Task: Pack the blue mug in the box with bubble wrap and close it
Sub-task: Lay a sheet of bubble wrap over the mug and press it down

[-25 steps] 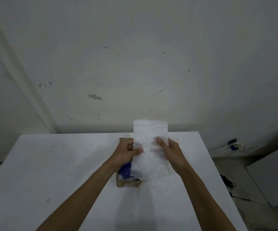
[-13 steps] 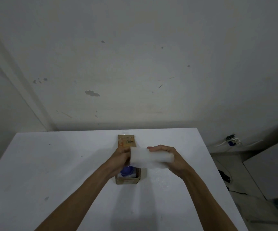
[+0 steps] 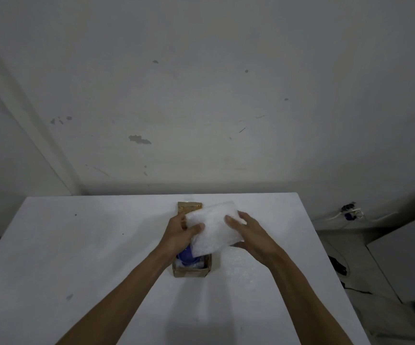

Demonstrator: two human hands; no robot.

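Note:
A small open cardboard box stands in the middle of the white table. Inside it I see part of the blue mug, with some wrap around its base. Its far flap stands up behind my hands. I hold a folded white sheet of bubble wrap flat just above the box. My left hand pinches its left edge with the thumb on top. My right hand grips its right side, fingers over the top. The sheet hides most of the box opening.
The table backs onto a stained grey wall. On the floor to the right lie cables and a wall socket. A grey cabinet stands beside the table's right edge.
The bubble wrap was held upright as a long sheet, then folded over into a shorter pad. It now lies flat and tilted above the box, held in both hands.

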